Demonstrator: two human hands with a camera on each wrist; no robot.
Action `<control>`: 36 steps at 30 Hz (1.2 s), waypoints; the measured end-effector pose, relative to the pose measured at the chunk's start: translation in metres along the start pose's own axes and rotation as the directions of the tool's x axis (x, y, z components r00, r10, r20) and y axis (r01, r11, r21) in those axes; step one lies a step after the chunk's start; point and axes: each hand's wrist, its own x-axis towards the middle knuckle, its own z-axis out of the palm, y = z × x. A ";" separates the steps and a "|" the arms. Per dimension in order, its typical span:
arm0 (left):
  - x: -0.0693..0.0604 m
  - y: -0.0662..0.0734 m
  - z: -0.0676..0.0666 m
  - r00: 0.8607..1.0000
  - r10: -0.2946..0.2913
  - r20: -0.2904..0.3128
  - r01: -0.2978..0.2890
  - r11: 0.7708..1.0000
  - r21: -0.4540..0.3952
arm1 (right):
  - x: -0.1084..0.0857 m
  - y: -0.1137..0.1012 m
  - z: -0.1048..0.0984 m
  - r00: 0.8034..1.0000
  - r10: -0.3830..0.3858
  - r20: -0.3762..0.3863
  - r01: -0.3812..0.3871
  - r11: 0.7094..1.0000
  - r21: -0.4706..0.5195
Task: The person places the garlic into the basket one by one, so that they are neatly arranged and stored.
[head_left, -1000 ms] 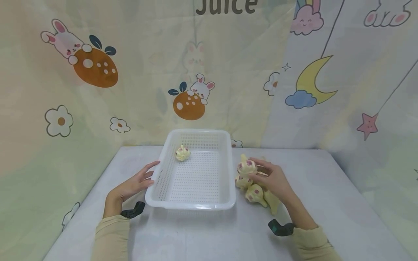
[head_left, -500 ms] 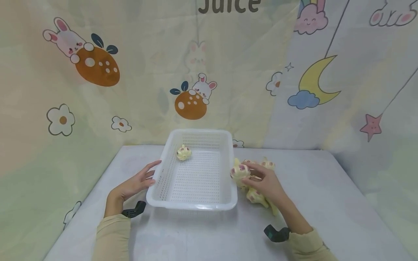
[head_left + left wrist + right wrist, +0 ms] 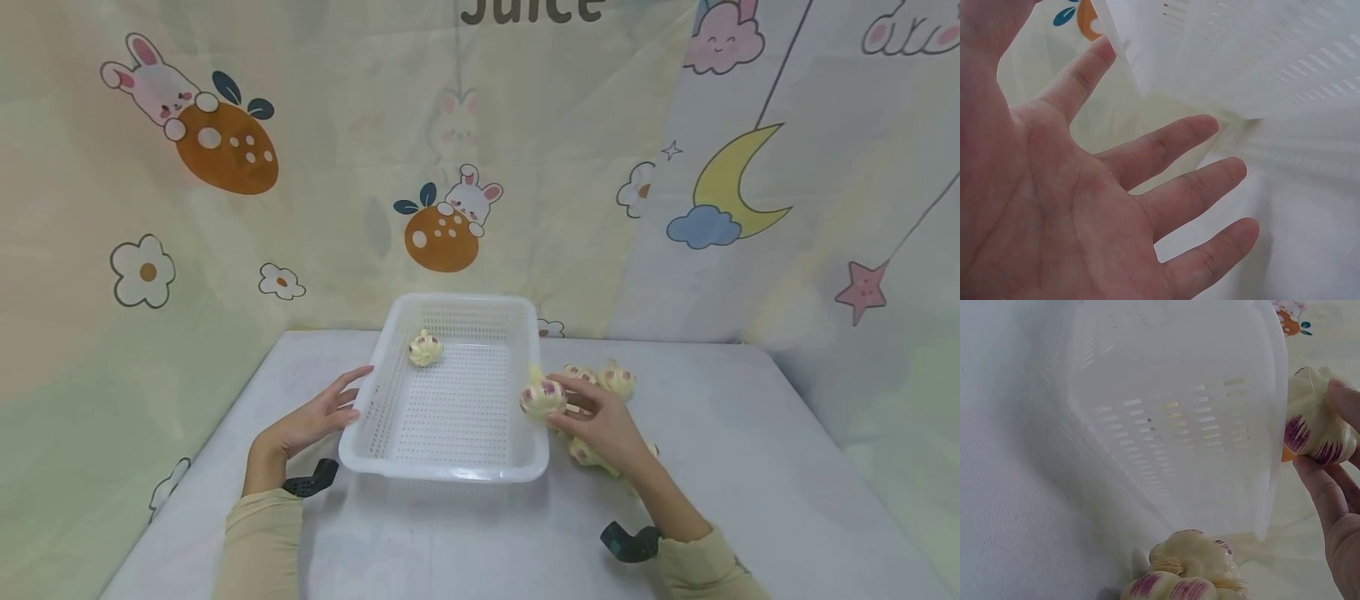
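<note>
A white perforated basket [image 3: 442, 473] stands mid-table with one garlic bulb [image 3: 425, 348] inside at its back left. My right hand [image 3: 606, 423] pinches a purple-streaked garlic bulb [image 3: 543, 398] at the basket's right rim; the right wrist view shows this bulb [image 3: 1311, 422] level with the rim, between thumb and fingers. At the left rim is my left hand [image 3: 311, 423], its fingers spread and relaxed; in the left wrist view one fingertip of the left hand [image 3: 1104, 187] touches the basket wall [image 3: 1210, 56].
Several more garlic bulbs [image 3: 618, 380] lie on the white table [image 3: 465, 542] right of the basket, partly hidden behind my right hand. A patterned cloth [image 3: 337, 150] hangs behind the table.
My right hand has moved left with the bulb, from above the pile to the basket's right rim. My left hand stays at the left rim. The whole view has shifted slightly.
</note>
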 end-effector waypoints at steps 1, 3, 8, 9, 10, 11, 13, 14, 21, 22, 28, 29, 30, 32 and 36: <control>0.000 0.000 0.000 1.000 0.000 0.002 0.000 1.000 0.000 | -0.001 0.000 0.001 1.000 0.001 -0.002 -0.001 1.000 -0.002; 0.000 -0.001 0.000 1.000 -0.002 0.004 0.002 1.000 0.005 | -0.001 0.000 0.002 1.000 -0.002 -0.005 0.002 1.000 -0.008; 0.000 -0.002 0.001 1.000 0.005 0.009 -0.005 1.000 0.007 | -0.002 -0.002 0.005 1.000 -0.006 0.000 0.006 1.000 -0.014; 0.001 -0.002 0.001 1.000 0.011 0.014 -0.011 1.000 0.006 | -0.002 -0.003 0.005 1.000 -0.002 -0.001 0.002 1.000 -0.015; 0.001 -0.001 0.002 1.000 0.015 0.018 -0.015 1.000 0.004 | -0.002 -0.003 0.006 1.000 0.002 0.002 -0.001 1.000 -0.017; 0.001 -0.001 0.002 1.000 0.018 0.022 -0.018 1.000 0.005 | -0.001 -0.004 0.006 1.000 0.003 0.006 -0.003 1.000 -0.020; 0.002 0.001 0.003 0.999 0.022 0.031 -0.022 1.000 0.001 | 0.000 -0.006 0.005 1.000 0.013 0.017 -0.012 0.999 -0.031; 0.002 0.002 0.003 0.999 0.021 0.033 -0.021 1.000 0.002 | 0.001 -0.008 0.005 1.000 0.015 0.025 -0.015 0.999 -0.033; 0.003 0.005 0.004 0.999 0.021 0.034 -0.022 1.000 0.005 | 0.011 -0.017 0.003 0.995 0.019 0.099 -0.013 0.998 -0.063; 0.003 0.005 0.003 0.999 0.027 0.037 -0.027 1.000 0.000 | 0.014 -0.017 0.004 0.994 0.019 0.105 -0.011 0.997 -0.076; 0.002 0.002 0.001 0.997 0.051 0.052 -0.051 0.999 0.003 | 0.029 -0.021 0.004 0.987 0.055 0.151 -0.027 0.983 -0.180; 0.002 0.001 0.000 0.997 0.054 0.056 -0.054 0.999 0.004 | 0.032 -0.022 0.003 0.984 0.058 0.166 -0.026 0.982 -0.189; 0.002 0.000 0.000 0.997 0.056 0.058 -0.057 0.998 0.005 | 0.034 -0.023 0.003 0.981 0.059 0.184 -0.022 0.980 -0.197; 0.001 -0.002 -0.002 0.996 0.064 0.066 -0.065 0.998 0.013 | 0.040 -0.025 0.002 0.973 0.060 0.223 -0.015 0.980 -0.200; 0.000 -0.002 -0.003 0.995 0.069 0.071 -0.071 0.997 0.026 | 0.053 -0.027 0.002 0.952 0.075 0.295 -0.017 0.981 -0.195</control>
